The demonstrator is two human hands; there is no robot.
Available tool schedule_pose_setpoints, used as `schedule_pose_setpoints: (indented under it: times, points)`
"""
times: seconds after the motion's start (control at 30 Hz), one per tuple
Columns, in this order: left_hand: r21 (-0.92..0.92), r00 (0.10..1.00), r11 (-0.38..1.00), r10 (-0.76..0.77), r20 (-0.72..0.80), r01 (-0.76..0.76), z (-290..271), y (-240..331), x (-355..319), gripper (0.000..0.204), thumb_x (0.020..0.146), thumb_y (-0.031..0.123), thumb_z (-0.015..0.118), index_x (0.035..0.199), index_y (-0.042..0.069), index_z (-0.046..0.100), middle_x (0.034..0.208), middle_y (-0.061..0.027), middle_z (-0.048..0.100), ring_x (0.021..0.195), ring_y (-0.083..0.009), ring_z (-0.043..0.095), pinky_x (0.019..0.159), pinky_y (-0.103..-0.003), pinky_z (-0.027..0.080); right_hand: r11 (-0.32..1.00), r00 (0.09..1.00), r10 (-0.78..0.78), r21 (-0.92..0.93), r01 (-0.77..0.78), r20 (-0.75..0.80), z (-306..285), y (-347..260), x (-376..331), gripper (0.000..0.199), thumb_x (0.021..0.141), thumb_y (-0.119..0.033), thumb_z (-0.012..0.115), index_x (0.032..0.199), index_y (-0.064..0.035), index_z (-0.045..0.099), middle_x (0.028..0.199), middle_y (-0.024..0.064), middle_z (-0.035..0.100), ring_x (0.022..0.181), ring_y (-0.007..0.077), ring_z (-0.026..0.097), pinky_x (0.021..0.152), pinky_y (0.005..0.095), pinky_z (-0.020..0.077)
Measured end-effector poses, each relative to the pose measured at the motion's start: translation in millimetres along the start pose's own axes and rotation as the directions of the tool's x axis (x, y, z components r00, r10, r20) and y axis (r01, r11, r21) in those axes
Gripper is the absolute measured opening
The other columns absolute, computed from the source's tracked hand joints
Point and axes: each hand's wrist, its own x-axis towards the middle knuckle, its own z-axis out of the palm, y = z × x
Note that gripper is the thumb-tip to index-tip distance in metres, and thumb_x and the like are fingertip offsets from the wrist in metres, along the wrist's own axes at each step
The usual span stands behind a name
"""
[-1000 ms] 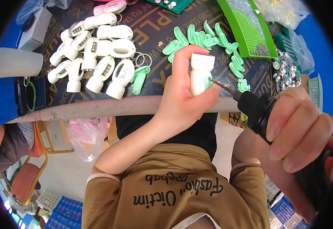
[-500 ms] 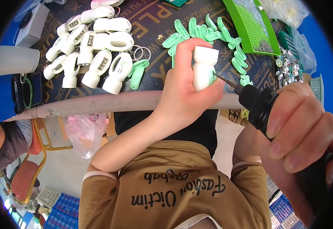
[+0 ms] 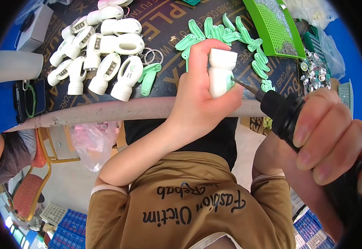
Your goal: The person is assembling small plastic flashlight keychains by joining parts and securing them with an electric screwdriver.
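A small white flashlight (image 3: 222, 62) is gripped by my left hand (image 3: 193, 97), its flared square-looking head pointing up and a pale green piece (image 3: 229, 82) showing on its side. Fingers wrap round its far side, with the thumb on the near side. My right hand (image 3: 328, 133) is closed around a black power screwdriver (image 3: 279, 110), slanting in from the right. Its thin bit meets the green piece, close to my left thumb; the screw itself is too small to make out. Several loose pale green covers (image 3: 209, 28) lie on the table beyond my hands.
Several white flashlights (image 3: 127, 72) lie at the left beside a green clip (image 3: 149, 79) with key rings. A bright green tray (image 3: 268, 31) of small screws stands at the far right, near shiny round parts (image 3: 315, 72). The table's padded edge (image 3: 93, 111) runs below my hands.
Both hands keep their hold, and the screwdriver bit stays against the green piece. The screwdriver and right hand have shifted very slightly; the view has moved a little.
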Motion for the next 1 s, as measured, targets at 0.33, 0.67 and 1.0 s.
schedule_pose_setpoints:
  times: [0.33, 0.67, 1.0]
  points:
    - [-0.321, 0.974, 0.932, -0.107, 0.200, 0.168, -6, 17, -6, 0.065, 0.077, 0.002, 0.050, 0.132, 0.014, 0.020, 0.083, -0.0117, 0.052, 0.045, -0.0107, 0.046, 0.037, -0.021, 0.032, 0.981, 0.938, -0.026, 0.172, 0.091, -0.344, -29, -35, 0, 0.055, 0.056, -0.064, 0.071, 0.076, -0.0155, 0.054, 0.060, -0.0080, 0.051, 0.053, 0.0036, 0.048, 0.054, 0.0168, 0.0339]
    - [-0.437, 0.969, 0.890, -0.019, 0.246, 0.129, -8, 14, -22, 0.068, 0.072, 0.003, 0.056, 0.129, 0.012, 0.021, 0.096, -0.0160, 0.047, 0.071, -0.0197, 0.055, 0.046, -0.026, 0.043, 0.993, 0.957, 0.020, 0.117, 0.015, -0.289, -43, -35, -18, 0.078, 0.048, -0.071, 0.069, 0.095, -0.0116, 0.056, 0.072, -0.0016, 0.051, 0.062, 0.0079, 0.046, 0.058, 0.0241, 0.0309]
    - [0.599, 0.944, 0.765, 0.035, 0.327, -0.236, -41, 43, -7, 0.060, 0.078, 0.002, 0.053, 0.134, 0.002, 0.032, 0.099, -0.0093, 0.051, 0.086, -0.0143, 0.048, 0.071, -0.023, 0.042, 0.995, 0.973, 0.029, 0.096, -0.007, -0.227, -26, -27, -15, 0.080, 0.048, -0.073, 0.068, 0.098, -0.0114, 0.054, 0.071, -0.0015, 0.051, 0.061, 0.0086, 0.047, 0.057, 0.0246, 0.0320]
